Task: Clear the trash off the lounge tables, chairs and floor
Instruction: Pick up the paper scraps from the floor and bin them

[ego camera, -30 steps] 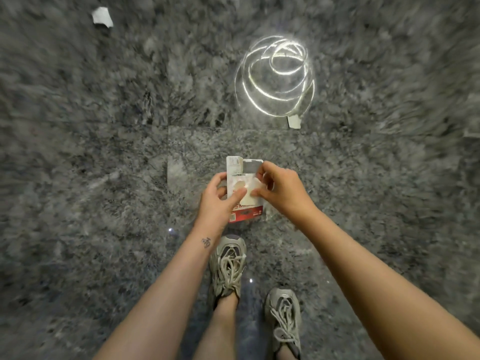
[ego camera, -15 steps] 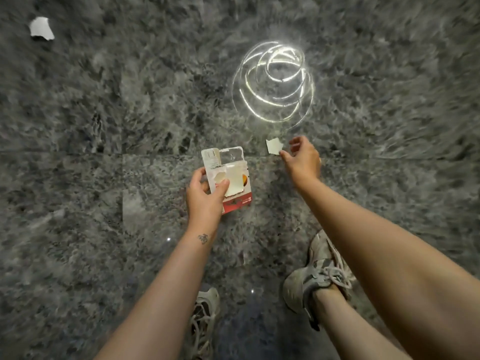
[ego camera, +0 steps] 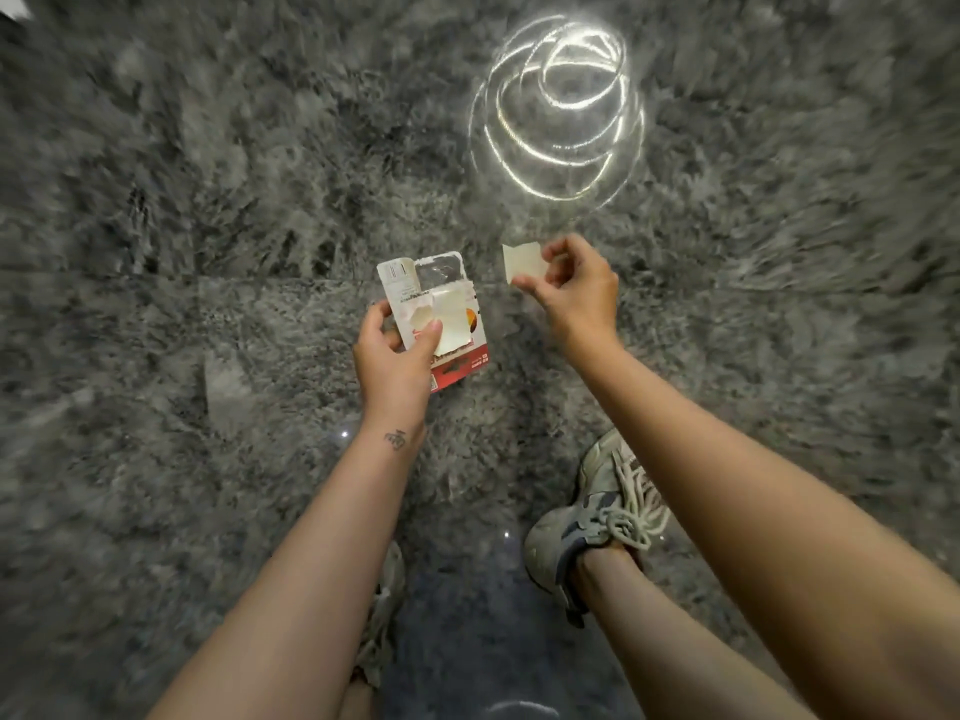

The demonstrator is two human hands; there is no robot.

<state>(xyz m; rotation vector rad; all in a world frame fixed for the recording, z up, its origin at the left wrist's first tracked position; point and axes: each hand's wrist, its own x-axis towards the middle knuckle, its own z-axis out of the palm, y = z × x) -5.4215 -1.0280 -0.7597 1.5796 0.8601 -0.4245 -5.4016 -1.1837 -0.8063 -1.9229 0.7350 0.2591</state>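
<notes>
The packet (ego camera: pixel 431 288) gripped in the left hand (ego camera: pixel 395 366) is white card with small dark print above the thumb. It has a clear glossy window beside that and a red band with white lettering below the grip. Cream scraps (ego camera: pixel 449 319) sit at the thumb tip, with a spot of orange beside them. The paper scrap (ego camera: pixel 522 262) pinched in the right hand (ego camera: pixel 576 293) is plain cream-white. A small dark tattoo (ego camera: pixel 396 439) marks the left wrist. Beneath both grips the floor (ego camera: pixel 208 200) is glossy grey stone mottled with white and black, with bright white looped glare (ego camera: pixel 558 148) beyond the right hand. The shoes (ego camera: pixel 597 511) are grey-beige with blue-grey patches and off-white laces.
</notes>
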